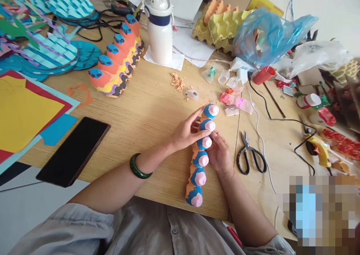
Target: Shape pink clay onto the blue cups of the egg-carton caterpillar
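Note:
A strip of egg carton (pixel 199 160) with several cups, painted orange and blue with pale pink tips, is held over the table in front of me. My left hand (pixel 188 130), below a dark green bangle (pixel 137 166) on the wrist, grips its far part from the left, thumb across the front. From the other side my right hand (pixel 221 153) touches the strip near the second and third cups, fingers curled in. Whether it pinches anything small is hidden. Scissors (pixel 249 153) with black handles lie right of that hand.
A dark phone (pixel 74 150) and coloured paper (pixel 30 116) lie left. Behind are a painted egg-carton piece (pixel 116 60), a white bottle (pixel 159 30), yellow egg trays (pixel 222 26) and a blue plastic bag (pixel 267 37). Cables (pixel 260 131), small clay packets (pixel 236 101) and a glue gun (pixel 319 150) lie right.

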{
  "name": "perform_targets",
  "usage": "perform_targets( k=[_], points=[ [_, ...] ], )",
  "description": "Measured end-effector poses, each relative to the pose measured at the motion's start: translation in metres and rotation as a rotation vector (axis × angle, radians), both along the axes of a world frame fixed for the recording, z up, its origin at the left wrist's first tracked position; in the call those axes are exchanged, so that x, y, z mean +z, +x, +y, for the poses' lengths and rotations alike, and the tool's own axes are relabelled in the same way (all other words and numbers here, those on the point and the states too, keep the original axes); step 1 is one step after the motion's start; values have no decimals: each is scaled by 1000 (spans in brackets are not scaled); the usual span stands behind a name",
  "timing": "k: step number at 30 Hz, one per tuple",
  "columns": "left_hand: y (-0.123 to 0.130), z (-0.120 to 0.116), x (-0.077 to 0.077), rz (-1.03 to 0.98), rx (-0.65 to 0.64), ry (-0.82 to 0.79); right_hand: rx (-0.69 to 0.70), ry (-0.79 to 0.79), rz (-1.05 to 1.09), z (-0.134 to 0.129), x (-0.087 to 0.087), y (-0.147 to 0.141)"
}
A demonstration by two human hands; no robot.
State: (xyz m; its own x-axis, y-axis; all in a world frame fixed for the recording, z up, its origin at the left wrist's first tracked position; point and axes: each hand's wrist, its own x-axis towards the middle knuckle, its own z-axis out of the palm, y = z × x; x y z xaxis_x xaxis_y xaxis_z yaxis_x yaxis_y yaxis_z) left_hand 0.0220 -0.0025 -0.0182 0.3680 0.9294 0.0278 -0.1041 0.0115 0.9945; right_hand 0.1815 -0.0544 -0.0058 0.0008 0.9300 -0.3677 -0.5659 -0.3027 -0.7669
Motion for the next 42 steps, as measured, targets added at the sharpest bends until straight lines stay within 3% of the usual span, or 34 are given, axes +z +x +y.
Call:
perform_targets(
  k=[7, 15, 20, 23, 34, 42],
  points=[
    [-1, 4, 0, -22, 42, 36, 28, 40, -25, 9, -9, 2],
    [0, 4, 2, -61, 206, 169, 143, 64, -26, 24, -6, 10],
    [-4, 0, 12, 13, 143, 393, 106, 91, -87, 23, -5, 15],
    [-5, -1, 15, -8, 93, 434, 90, 97, -107, 22, -4, 16],
    [-7, 1, 11, -62, 33, 198, 130, 28, -122, 22, 1, 17],
    [-9, 0, 9, -40, 15, 150, 154, 45, -68, 21, 2, 16]
  ],
)
